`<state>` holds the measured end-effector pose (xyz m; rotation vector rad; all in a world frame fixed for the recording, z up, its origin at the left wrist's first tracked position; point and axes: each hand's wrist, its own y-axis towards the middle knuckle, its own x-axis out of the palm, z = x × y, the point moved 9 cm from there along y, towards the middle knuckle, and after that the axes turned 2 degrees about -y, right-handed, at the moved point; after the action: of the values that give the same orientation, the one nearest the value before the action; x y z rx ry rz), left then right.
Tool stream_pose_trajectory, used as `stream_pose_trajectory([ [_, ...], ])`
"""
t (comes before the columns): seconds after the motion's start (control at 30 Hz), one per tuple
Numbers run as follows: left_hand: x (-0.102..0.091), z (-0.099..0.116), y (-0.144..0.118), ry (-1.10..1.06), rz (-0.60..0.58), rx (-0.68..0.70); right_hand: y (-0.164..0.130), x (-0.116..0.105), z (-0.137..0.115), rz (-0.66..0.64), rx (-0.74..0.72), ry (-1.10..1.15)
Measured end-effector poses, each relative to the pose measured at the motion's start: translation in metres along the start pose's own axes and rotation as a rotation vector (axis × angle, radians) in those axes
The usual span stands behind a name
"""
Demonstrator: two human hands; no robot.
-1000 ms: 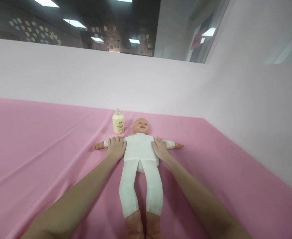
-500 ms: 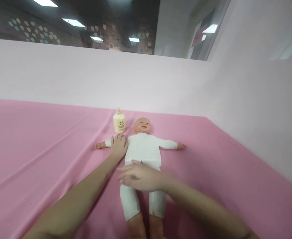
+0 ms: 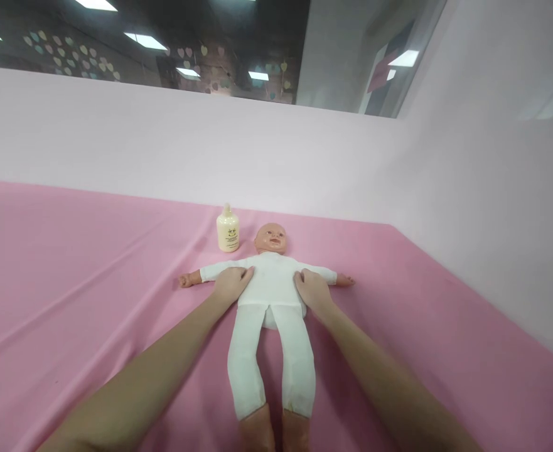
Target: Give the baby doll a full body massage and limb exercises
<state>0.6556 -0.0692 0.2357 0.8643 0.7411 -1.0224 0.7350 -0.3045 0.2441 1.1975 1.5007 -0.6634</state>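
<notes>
Pink cloth surface [image 3: 69, 282], doll [image 3: 270, 295] flat on its back, both hands on it

Legs point at the camera, head away. Left hand [image 3: 231, 284] and right hand [image 3: 312, 290] lie flat against the sides of its white torso, fingers loose, gripping nothing. Cream bottle [image 3: 228, 230] stands upright just beside the head.

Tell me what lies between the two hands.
In the head view, the white-clothed torso of the baby doll lies between the left hand and right hand.
</notes>
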Motion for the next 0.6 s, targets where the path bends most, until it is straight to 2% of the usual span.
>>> stream_pose_trajectory([
  [0.13,-0.003,0.006,-0.004,-0.015,0.029,0.017,-0.008,-0.002,-0.007,0.037,-0.006,-0.047],
  [0.23,0.000,0.004,-0.005,-0.040,0.030,-0.013,-0.007,0.002,0.002,0.023,0.028,-0.001],
  [0.33,0.007,-0.002,-0.004,-0.090,0.023,-0.045,-0.003,0.009,0.021,0.032,0.091,0.146],
  [0.47,0.013,-0.013,-0.001,-0.126,0.095,-0.053,0.006,0.020,0.044,0.128,0.155,0.426],
  [0.6,0.013,-0.029,0.000,-0.284,0.170,-0.089,0.014,0.020,0.048,0.224,0.106,0.674],
])
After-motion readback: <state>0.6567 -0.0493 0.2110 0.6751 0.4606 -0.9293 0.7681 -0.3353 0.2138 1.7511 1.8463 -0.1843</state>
